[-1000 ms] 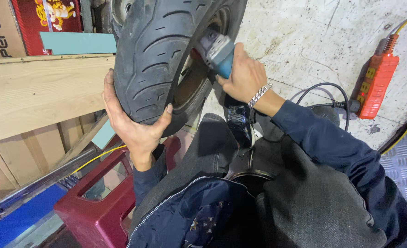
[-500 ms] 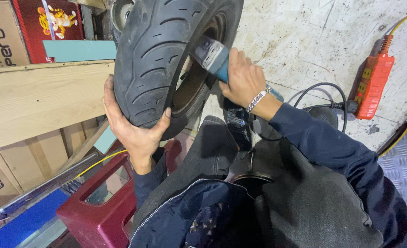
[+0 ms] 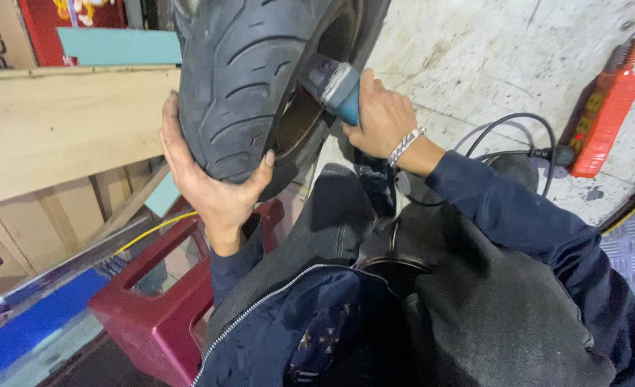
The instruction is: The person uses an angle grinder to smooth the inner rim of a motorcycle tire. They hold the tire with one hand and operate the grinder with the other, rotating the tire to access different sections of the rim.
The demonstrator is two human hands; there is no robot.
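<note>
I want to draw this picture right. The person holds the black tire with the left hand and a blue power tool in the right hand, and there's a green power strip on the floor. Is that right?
Almost. The power strip on the floor is orange-red, not green, as the head view shows. The rest holds: the left hand cups the black tire from below, and the right hand grips the blue power tool at the tire's side.

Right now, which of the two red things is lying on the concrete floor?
The orange-red power strip, at the right with a black cable plugged in. The dark red plastic stool stands lower left, below the left hand.
</note>
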